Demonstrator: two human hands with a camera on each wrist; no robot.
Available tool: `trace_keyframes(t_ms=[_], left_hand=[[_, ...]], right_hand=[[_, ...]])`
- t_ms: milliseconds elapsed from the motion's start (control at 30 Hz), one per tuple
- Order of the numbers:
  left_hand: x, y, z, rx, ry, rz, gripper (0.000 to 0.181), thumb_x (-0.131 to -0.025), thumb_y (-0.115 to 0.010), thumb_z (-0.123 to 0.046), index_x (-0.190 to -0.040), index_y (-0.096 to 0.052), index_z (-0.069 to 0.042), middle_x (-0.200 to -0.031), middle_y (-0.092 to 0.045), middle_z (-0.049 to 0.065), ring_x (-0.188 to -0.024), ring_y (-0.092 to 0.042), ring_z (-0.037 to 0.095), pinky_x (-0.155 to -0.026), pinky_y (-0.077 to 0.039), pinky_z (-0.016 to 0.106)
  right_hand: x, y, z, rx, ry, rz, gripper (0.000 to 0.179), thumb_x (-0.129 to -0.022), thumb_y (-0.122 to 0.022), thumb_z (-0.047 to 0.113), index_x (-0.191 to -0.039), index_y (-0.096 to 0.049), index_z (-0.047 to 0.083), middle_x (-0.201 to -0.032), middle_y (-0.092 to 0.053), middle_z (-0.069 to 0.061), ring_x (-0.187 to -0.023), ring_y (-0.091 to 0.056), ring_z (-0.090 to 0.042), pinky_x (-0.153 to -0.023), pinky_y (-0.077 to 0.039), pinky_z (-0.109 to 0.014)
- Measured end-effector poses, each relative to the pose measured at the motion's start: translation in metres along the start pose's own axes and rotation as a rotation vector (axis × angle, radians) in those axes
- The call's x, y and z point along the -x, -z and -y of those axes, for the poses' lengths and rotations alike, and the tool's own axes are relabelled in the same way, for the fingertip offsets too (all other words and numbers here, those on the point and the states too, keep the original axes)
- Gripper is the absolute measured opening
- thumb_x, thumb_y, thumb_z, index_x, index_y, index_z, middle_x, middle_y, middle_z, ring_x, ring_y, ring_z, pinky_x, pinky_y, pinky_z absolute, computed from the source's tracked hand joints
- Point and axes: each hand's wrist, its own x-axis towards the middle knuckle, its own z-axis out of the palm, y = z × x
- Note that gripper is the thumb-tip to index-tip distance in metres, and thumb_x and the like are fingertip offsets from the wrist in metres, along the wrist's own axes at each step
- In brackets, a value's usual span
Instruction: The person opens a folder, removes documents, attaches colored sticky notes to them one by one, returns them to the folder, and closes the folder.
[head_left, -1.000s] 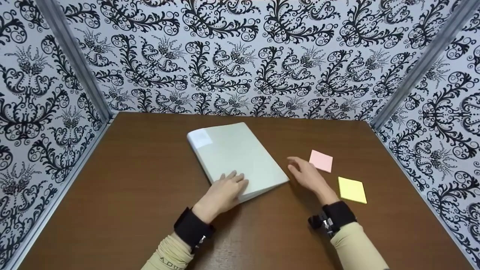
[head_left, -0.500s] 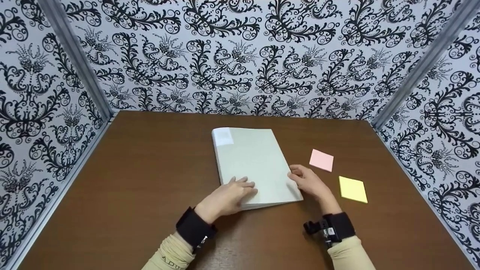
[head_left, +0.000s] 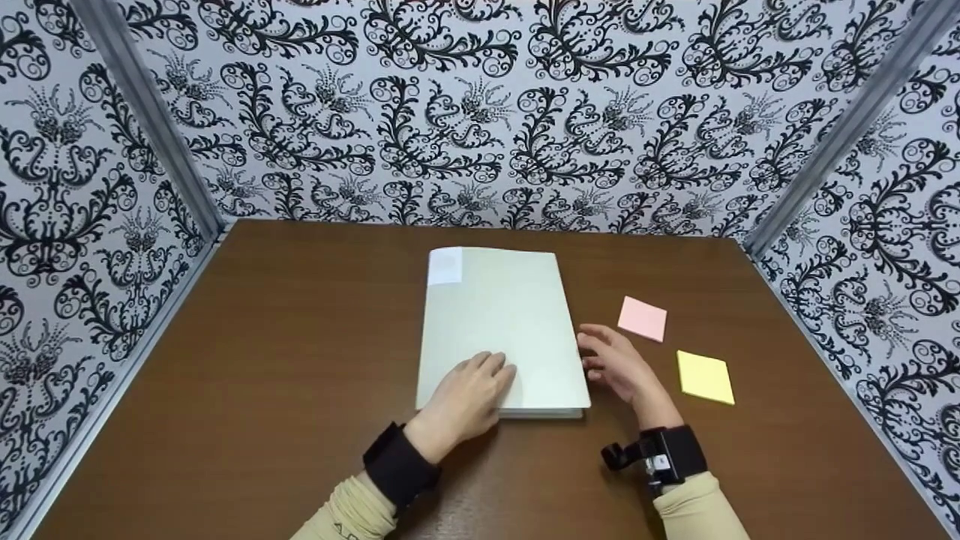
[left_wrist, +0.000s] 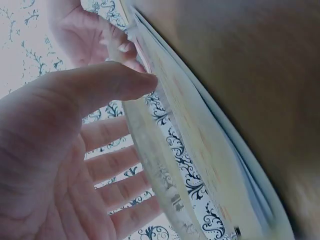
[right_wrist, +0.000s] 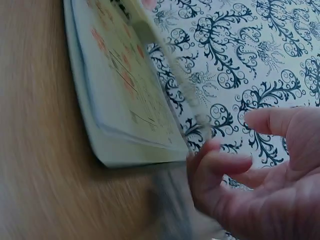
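In the head view, a pale green folder (head_left: 491, 322) lies on the brown table, a white label (head_left: 445, 266) at its top left corner. My left hand (head_left: 465, 394) rests with its fingers on the lower part of the cover. In the left wrist view its thumb (left_wrist: 115, 85) crosses the folder's front edge, where a gap shows between cover and pages. Beside the folder's right edge is my right hand (head_left: 619, 364), fingers loosely bent and thumb apart. The right wrist view has its fingertips close to the cover's edge; contact is unclear. Printed pages (right_wrist: 125, 75) show inside.
A pink sticky note pad (head_left: 643, 319) and a yellow one (head_left: 705, 376) lie to the right of my right hand. Patterned walls (head_left: 472, 112) enclose the brown table (head_left: 285, 337) at the back and sides.
The folder has shifted right and turned from slanted to nearly straight. My left hand has moved slightly right with it. My right hand reached the folder's right edge and now has its fingers looser.
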Motion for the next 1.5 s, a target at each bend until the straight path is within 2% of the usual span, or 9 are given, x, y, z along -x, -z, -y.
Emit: trace_keyframes(t_ms=[133,233,367,533,667,833,933,1267,1500], left_hand=[[-0.002,0.0,-0.008,-0.059,-0.01,-0.087,0.05,-0.083,-0.089,-0.026,-0.122,-0.064,-0.008,-0.12,-0.066,0.008,-0.108,-0.066,0.022,-0.082,-0.06,0.03],[-0.004,0.001,-0.014,-0.075,-0.025,-0.163,0.046,-0.087,-0.085,-0.027,-0.125,-0.065,-0.009,-0.12,-0.069,0.007,-0.107,-0.068,0.02,-0.074,-0.061,0.028],[-0.006,0.005,-0.017,-0.031,-0.021,-0.194,0.049,-0.093,-0.081,-0.028,-0.134,-0.065,-0.01,-0.128,-0.07,0.008,-0.113,-0.069,0.02,-0.071,-0.062,0.03],[-0.008,0.011,-0.017,0.099,0.031,-0.177,0.057,-0.095,-0.079,-0.023,-0.145,-0.058,-0.008,-0.141,-0.066,0.008,-0.123,-0.066,0.021,-0.074,-0.063,0.035],[-0.009,0.016,-0.014,0.208,0.07,-0.261,0.054,-0.096,-0.075,-0.013,-0.145,-0.055,-0.003,-0.139,-0.066,0.012,-0.122,-0.066,0.023,-0.08,-0.063,0.036],[-0.009,0.023,-0.01,0.37,0.139,-0.407,0.049,-0.094,-0.064,0.002,-0.142,-0.054,0.003,-0.133,-0.067,0.018,-0.117,-0.068,0.028,-0.089,-0.061,0.039],[-0.01,0.028,-0.007,0.421,0.191,-0.484,0.047,-0.092,-0.059,0.006,-0.14,-0.054,0.005,-0.132,-0.067,0.02,-0.115,-0.069,0.029,-0.089,-0.061,0.039],[-0.008,0.045,0.005,0.521,0.325,-0.602,0.038,-0.091,-0.05,0.002,-0.128,-0.055,0.004,-0.106,-0.07,0.02,-0.081,-0.068,0.026,-0.067,-0.063,0.04],[-0.002,0.063,0.026,0.47,0.401,-0.685,0.03,-0.089,-0.055,-0.005,-0.117,-0.061,0.003,-0.092,-0.073,0.014,-0.066,-0.065,0.024,-0.056,-0.058,0.042]], right_hand=[[0.001,-0.006,0.002,-0.011,0.072,0.107,0.054,-0.11,-0.049,0.014,-0.154,-0.032,-0.012,-0.108,-0.063,-0.007,-0.076,-0.056,-0.008,-0.058,-0.044,-0.017],[0.004,-0.01,0.005,-0.011,0.134,0.151,0.054,-0.111,-0.045,0.014,-0.154,-0.031,-0.016,-0.11,-0.069,-0.008,-0.088,-0.064,-0.01,-0.07,-0.054,-0.021],[0.007,-0.011,0.011,-0.06,0.176,0.113,0.049,-0.115,-0.038,0.018,-0.15,-0.04,-0.016,-0.123,-0.068,-0.013,-0.105,-0.066,-0.013,-0.088,-0.057,-0.03],[0.01,-0.014,0.015,-0.107,0.193,0.057,0.048,-0.116,-0.031,0.021,-0.145,-0.051,-0.011,-0.115,-0.072,-0.011,-0.101,-0.068,-0.016,-0.084,-0.058,-0.031],[0.011,-0.019,0.011,0.181,0.326,0.044,0.04,-0.113,-0.044,0.015,-0.141,-0.055,-0.011,-0.115,-0.073,-0.017,-0.101,-0.07,-0.026,-0.079,-0.058,-0.036],[0.013,-0.025,0.0,0.779,0.64,0.063,0.037,-0.102,-0.066,0.008,-0.135,-0.062,-0.009,-0.129,-0.066,-0.028,-0.119,-0.063,-0.047,-0.099,-0.053,-0.058],[0.016,-0.028,-0.004,0.953,0.691,0.127,0.041,-0.098,-0.071,0.01,-0.134,-0.063,-0.006,-0.135,-0.06,-0.034,-0.125,-0.055,-0.055,-0.105,-0.044,-0.067],[0.024,-0.034,-0.009,1.146,0.645,0.19,0.048,-0.085,-0.083,0.007,-0.127,-0.067,-0.008,-0.133,-0.058,-0.038,-0.124,-0.054,-0.057,-0.106,-0.042,-0.065],[0.023,-0.038,-0.004,1.154,0.53,0.2,0.053,-0.084,-0.084,0.006,-0.132,-0.066,-0.009,-0.139,-0.055,-0.039,-0.13,-0.049,-0.057,-0.111,-0.039,-0.063]])
